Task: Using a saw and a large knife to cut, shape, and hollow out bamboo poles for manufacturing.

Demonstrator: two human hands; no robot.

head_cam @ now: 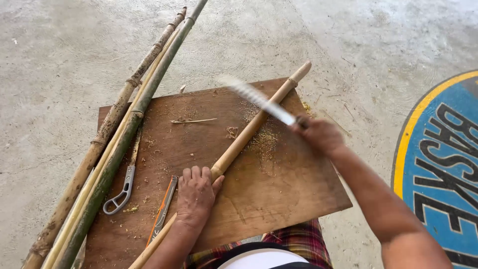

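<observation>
Step in hand: sawing a bamboo stick (pixel 249 132) on a brown wooden board (pixel 279 194) that lies on the concrete floor (pixel 59 65).

Left hand (pixel 195 194): palm down, fingers wrapped over the stick near its lower part, pressing it flat to the board. Grip closed on the stick.

Right hand (pixel 318 133): closed on the handle of a hand saw (pixel 259 99). The blade is blurred, raised just above the stick and crossing it at an angle, its tip toward upper left. Whether the teeth touch the stick cannot be told.

Stick position: lies diagonally across the board. Long axis runs from lower left, beside the left forearm, to upper right, where the far end overhangs the board edge. A node ring shows near that far end. Sawdust (pixel 264 142) sits beside the stick under the blade, so the cut is judged to be around mid-length.

Judgement on next move: the stroke needs the blade set back into the same kerf, with the left hand holding firm so the round stick does not roll.

Nearby: several long bamboo poles (pixel 124 129) along the left board edge; a grey-handled tool (pixel 122 192) and an orange-handled tool (pixel 163 209) lying on the board left of the left hand.
</observation>
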